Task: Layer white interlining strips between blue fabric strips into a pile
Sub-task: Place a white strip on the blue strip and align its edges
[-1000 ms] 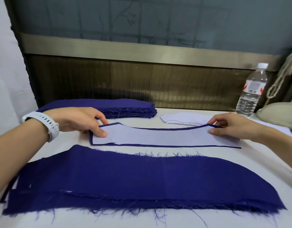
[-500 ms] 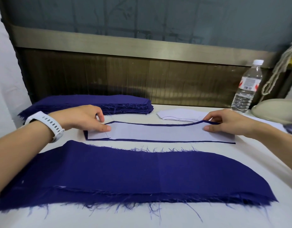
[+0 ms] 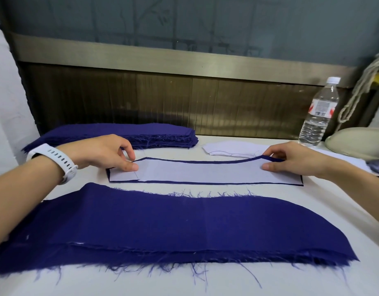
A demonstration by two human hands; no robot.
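On the pale surface (image 3: 205, 280), the white interlining strip (image 3: 201, 172) has been nudged square inside the blue fabric strip (image 3: 275, 159), so this layer looks nearly settled. The left hand (image 3: 99, 152) fingers (image 3: 131, 167) pinch its left end; the right hand (image 3: 295, 160) pinches the blue strip's lifted far corner.

A person's left hand (image 3: 99, 152), wearing a white watch (image 3: 56, 159), is pinching the left end of a white strip (image 3: 197, 170) that is lying on a blue strip (image 3: 276, 159). The right hand (image 3: 291, 159) is pinching the blue strip's raised far edge, with its thumb pressing on the white strip. A wide blue pile (image 3: 184, 227) is lying nearer on the table (image 3: 205, 283). A blue stack (image 3: 158, 134), a white stack (image 3: 231, 149) and a water bottle (image 3: 318, 116) are sitting behind.
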